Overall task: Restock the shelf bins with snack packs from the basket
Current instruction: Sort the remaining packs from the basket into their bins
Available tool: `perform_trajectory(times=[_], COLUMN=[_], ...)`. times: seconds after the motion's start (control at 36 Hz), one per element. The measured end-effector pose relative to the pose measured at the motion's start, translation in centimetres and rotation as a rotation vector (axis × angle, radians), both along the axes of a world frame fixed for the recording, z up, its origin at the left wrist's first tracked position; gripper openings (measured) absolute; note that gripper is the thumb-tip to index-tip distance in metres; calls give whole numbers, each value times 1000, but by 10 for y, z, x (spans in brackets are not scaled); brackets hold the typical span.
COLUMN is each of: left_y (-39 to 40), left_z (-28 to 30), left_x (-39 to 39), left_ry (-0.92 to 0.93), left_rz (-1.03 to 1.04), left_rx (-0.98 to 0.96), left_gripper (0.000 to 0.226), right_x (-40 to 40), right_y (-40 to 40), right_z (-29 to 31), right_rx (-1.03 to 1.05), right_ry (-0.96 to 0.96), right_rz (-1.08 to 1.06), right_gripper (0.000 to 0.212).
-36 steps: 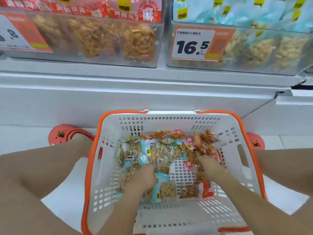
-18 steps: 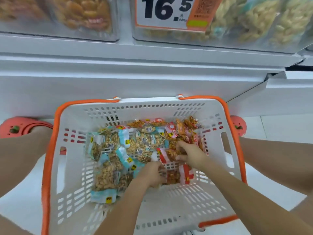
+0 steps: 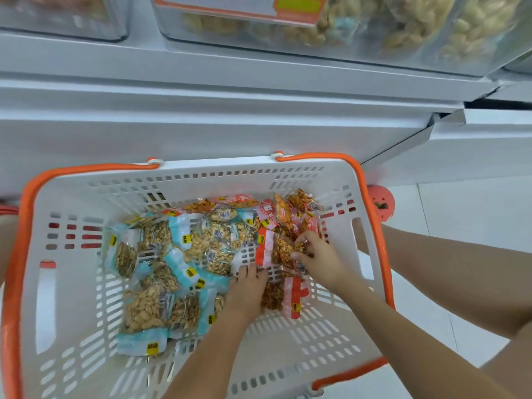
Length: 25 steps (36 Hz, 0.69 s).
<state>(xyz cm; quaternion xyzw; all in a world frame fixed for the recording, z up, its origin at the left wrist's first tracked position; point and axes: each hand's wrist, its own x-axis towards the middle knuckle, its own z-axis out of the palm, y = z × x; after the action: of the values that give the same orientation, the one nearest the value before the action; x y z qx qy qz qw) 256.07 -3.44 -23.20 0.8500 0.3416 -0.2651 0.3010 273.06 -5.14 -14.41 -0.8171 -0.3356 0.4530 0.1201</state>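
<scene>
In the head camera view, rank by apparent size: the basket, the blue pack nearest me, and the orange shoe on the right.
1. Basket
2. Blue pack
3. Orange shoe, though it's partly hidden behind the basket, so less sure.

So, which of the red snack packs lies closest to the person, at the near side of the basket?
The red pack just right of the left hand, lying alone on the basket floor. The other red packs sit farther away, piled toward the far right corner.

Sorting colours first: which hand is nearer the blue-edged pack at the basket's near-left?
Left. The left hand lies just right of the blue-edged pack; the right hand is farther right, among red packs.
</scene>
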Motion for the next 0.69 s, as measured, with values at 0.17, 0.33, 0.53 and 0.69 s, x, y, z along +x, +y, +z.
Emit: perform_trajectory(times=[0.17, 0.33, 0.53, 0.69], left_y=[7, 19, 78, 132], left_z=[-3, 14, 75, 174], left_x=[6, -12, -44, -73], left_ry=[-34, -88, -182, -445], left_rz=[-83, 562, 1058, 1218], left_rx=[-48, -583, -1023, -948], left_gripper=[56, 52, 59, 66], right_x=[-1, -6, -16, -26], right_y=[-1, 3, 34, 55], right_z=[-1, 9, 58, 122], right_rx=[18, 84, 209, 286], right_ry=[-4, 64, 475, 712], right_rz=[-1, -53, -377, -458], right_gripper=[18, 16, 17, 44])
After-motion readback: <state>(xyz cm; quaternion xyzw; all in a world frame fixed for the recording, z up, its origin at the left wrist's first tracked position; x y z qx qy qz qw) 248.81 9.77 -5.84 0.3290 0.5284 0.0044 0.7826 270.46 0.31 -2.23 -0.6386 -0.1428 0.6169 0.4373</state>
